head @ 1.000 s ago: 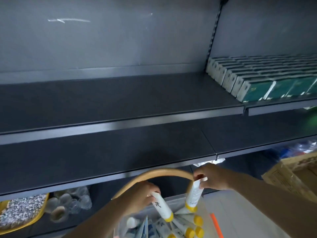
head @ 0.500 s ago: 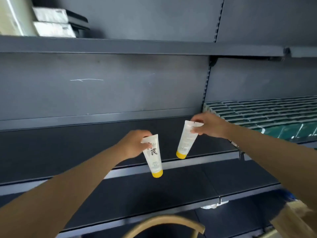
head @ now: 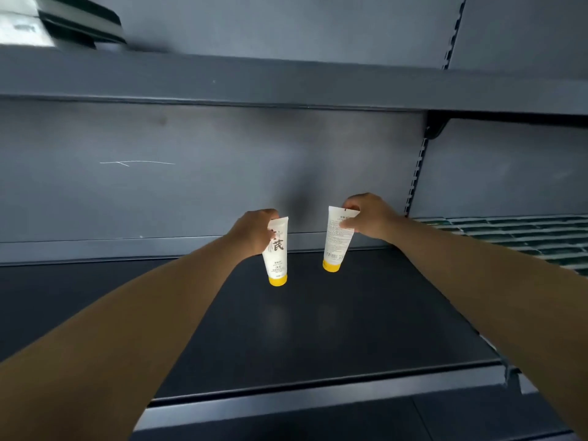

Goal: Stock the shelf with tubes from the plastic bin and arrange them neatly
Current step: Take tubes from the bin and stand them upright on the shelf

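Left hand (head: 254,230) pinching crimped end of white plastic tube with large dark characters (head: 276,249), yellow cap (head: 277,280) down, now over rear of dark grey metal shelf (head: 350,329) rather than before its front edge. Right hand (head: 370,218) gripping second white tube, fine print outward (head: 337,240), likewise advanced, lowered. Green boxes (head: 525,233) far right.

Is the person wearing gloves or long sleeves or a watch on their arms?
No. The left hand and right hand are bare, with no gloves, rings or watch to see. Both forearms are bare too, with no sleeves in view as far as the picture's edge.
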Motion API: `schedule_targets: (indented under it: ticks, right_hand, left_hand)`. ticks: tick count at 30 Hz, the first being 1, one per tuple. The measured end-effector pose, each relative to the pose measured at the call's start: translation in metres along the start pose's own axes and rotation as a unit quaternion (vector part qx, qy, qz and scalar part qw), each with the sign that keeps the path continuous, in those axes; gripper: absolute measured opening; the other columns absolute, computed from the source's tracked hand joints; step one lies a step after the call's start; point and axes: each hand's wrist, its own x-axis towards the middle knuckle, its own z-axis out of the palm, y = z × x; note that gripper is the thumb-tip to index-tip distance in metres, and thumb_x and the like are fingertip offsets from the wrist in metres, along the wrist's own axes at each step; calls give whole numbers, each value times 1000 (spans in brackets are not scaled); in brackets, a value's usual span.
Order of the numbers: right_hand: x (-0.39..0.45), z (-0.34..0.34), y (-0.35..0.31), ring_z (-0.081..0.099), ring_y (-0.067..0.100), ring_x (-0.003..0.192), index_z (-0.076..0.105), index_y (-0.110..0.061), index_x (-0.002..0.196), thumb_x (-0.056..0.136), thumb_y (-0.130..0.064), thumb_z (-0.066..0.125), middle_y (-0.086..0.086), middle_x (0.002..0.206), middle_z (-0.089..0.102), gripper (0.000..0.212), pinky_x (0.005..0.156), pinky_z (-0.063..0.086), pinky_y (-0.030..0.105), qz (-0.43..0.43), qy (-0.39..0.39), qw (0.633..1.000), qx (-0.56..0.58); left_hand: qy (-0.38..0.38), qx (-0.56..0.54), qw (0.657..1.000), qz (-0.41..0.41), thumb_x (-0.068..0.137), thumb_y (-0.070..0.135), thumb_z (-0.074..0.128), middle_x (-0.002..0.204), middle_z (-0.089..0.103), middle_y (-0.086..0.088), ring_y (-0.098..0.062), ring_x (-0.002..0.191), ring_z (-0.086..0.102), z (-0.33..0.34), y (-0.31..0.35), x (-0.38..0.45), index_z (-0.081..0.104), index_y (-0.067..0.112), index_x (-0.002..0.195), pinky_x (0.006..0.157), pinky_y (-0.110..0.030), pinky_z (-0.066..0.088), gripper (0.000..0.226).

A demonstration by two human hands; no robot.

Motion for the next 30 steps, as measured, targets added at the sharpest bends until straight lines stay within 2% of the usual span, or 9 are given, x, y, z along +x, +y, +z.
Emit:
schedule_targets:
  ticks: [8, 12, 15, 17, 22, 25, 30]
  right_hand:
    - [40, 34, 9, 53, 17, 80, 65, -2, 98, 81, -8, 68, 5, 92, 57, 19, 53, 34, 19, 0, -18, 1000, 3]
    - [51, 47, 4, 53, 18, 82, 64, -1, 99, 82, -6, 66, 5, 91, 55, 19, 60, 36, 24, -4, -23, 1000, 15]
    - [60, 60, 2, 53, 20, 81, 63, 0, 98, 82, -6, 65, 9, 93, 57, 17, 54, 35, 22, -4, -26, 1000, 17]
    - [65, 68, -1, 53, 20, 80, 63, 2, 100, 83, -7, 65, 14, 99, 61, 19, 54, 36, 23, -4, -31, 999, 17]
    - [75, 78, -8, 54, 22, 83, 63, 1, 106, 83, -6, 64, 17, 107, 63, 24, 67, 39, 27, 1, -29, 999, 35]
    - [81, 82, -7, 58, 27, 89, 63, 0, 107, 83, -5, 63, 17, 109, 63, 25, 68, 41, 28, 4, -31, 999, 26]
    - [86, 82, -7, 53, 20, 84, 62, -4, 109, 84, -3, 61, 15, 109, 63, 24, 64, 40, 24, 10, -37, 999, 15]
  left_hand:
    - [2, 18, 1000, -25, 91, 5, 51, 120, 60, -14, -33, 106, 56, 16, -20, 50, 55, 10, 119, 84, -35, 45, 29]
    - [0, 43, 998, -38, 92, 5, 50, 126, 57, -14, -32, 113, 53, 18, -33, 65, 54, 10, 124, 89, -34, 43, 33]
    - [4, 58, 997, -47, 93, 7, 49, 133, 52, -13, -31, 121, 49, 20, -40, 73, 50, 10, 131, 97, -34, 42, 38]
    - [2, 65, 997, -48, 93, 8, 50, 133, 53, -14, -31, 121, 49, 21, -45, 77, 50, 10, 131, 96, -35, 42, 38]
    - [-2, 68, 996, -57, 93, 10, 51, 130, 54, -14, -32, 118, 50, 24, -53, 86, 51, 13, 130, 93, -34, 42, 37]
    - [1, 78, 995, -54, 94, 10, 50, 131, 54, -13, -32, 120, 49, 28, -55, 92, 50, 12, 130, 94, -34, 41, 37]
    - [1, 98, 994, -45, 94, 9, 48, 130, 54, -13, -33, 119, 49, 31, -55, 97, 49, 12, 130, 94, -35, 42, 36]
